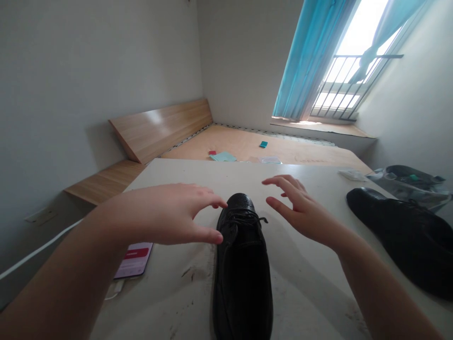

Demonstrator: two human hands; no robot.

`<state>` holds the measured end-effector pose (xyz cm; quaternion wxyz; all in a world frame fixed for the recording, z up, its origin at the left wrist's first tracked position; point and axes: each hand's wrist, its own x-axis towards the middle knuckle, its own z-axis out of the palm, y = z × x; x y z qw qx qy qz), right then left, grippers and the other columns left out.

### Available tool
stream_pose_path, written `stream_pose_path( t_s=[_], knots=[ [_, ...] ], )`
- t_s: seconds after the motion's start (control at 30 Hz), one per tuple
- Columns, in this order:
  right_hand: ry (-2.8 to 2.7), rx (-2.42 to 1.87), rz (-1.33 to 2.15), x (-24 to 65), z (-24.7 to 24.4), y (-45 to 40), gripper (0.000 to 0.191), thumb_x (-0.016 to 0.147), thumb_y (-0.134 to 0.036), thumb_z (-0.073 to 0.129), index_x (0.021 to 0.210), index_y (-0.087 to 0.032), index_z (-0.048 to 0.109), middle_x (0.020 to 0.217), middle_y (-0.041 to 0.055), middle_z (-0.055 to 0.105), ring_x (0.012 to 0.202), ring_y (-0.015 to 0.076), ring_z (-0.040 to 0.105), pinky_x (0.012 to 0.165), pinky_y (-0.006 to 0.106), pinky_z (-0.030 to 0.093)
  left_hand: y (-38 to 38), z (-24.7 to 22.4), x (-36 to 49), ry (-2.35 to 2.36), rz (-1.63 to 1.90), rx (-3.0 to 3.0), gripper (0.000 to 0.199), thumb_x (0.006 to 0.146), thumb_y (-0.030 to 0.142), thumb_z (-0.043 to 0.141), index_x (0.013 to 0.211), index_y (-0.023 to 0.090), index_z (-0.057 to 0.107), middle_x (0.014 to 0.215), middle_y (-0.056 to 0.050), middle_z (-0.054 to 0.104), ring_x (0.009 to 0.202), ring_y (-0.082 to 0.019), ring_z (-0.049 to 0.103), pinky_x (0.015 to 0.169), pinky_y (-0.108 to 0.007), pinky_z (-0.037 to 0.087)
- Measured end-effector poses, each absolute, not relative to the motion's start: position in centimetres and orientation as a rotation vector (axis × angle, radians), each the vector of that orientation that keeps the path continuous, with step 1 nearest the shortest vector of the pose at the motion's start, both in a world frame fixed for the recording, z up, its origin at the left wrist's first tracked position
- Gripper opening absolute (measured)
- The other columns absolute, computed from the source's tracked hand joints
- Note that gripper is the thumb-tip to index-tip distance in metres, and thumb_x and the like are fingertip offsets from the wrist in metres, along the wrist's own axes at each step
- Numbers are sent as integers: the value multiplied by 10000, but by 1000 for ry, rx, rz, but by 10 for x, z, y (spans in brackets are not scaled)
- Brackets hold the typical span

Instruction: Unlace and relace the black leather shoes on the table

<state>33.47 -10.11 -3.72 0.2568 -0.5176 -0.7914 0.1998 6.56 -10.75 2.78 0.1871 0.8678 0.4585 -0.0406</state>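
A black lace-up shoe (244,264) lies on the white table (304,293) right in front of me, toe pointing away. Its laces (243,216) are across the top, with a short end sticking out to the right. My left hand (177,212) is at the shoe's left side, thumb and fingers apart, fingertips at or very near the upper; whether they touch I cannot tell. To the right of the shoe, my right hand (293,205) hovers with fingers spread and nothing in it. A second black shoe (403,236) lies at the table's right side.
A phone (136,259) with a lit screen and white cable lies partly behind my left forearm. Beyond the table is a bed (244,137) with small items on it and a wooden headboard (163,127). A bag-lined bin (414,182) stands at the right.
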Motion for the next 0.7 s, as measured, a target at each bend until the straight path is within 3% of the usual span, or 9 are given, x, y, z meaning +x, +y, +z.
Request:
stream_pose_path(
  t_s=[0.07, 0.17, 0.37, 0.53, 0.7],
  knots=[
    [-2330, -1234, 607, 331, -34, -105, 248, 940, -455, 449, 1067, -274, 563, 1183, 49, 518, 1161, 220, 439, 996, 405, 365, -109, 27, 76, 1213, -54, 2474, 366, 840, 552, 532, 1129, 352, 635, 1115, 5, 667, 965, -212, 598, 747, -277, 385],
    [-2408, -1204, 809, 326, -30, -110, 214, 944, -435, 460, 950, -244, 557, 1010, 27, 572, 992, 188, 516, 894, 357, 413, -111, 20, 90, 1172, 1, 2531, 218, 879, 435, 508, 910, 279, 658, 913, 10, 680, 801, -179, 589, 638, -263, 351],
    [-2414, -1382, 1008, 324, -29, -112, 299, 938, -458, 440, 790, -211, 520, 713, -14, 538, 657, 136, 472, 595, 282, 367, -109, 7, 96, 1213, -153, 2473, 434, 917, 530, 361, 778, 218, 628, 735, -25, 651, 639, -176, 542, 540, -269, 279],
    [-2358, -1348, 1061, 322, -28, -110, 322, 922, -429, 478, 705, -190, 490, 641, -27, 451, 608, 115, 396, 557, 263, 322, -104, 7, 96, 1139, -158, 2404, 422, 911, 505, 372, 731, 205, 608, 704, -18, 634, 613, -157, 526, 527, -261, 278],
    [-2225, -1236, 1185, 320, -29, -109, 297, 906, -434, 515, 740, -189, 521, 663, -23, 462, 636, 120, 420, 576, 258, 349, -106, 13, 99, 1100, -42, 2458, 362, 884, 415, 424, 636, 194, 568, 598, 5, 565, 519, -128, 452, 494, -260, 248]
  ],
)
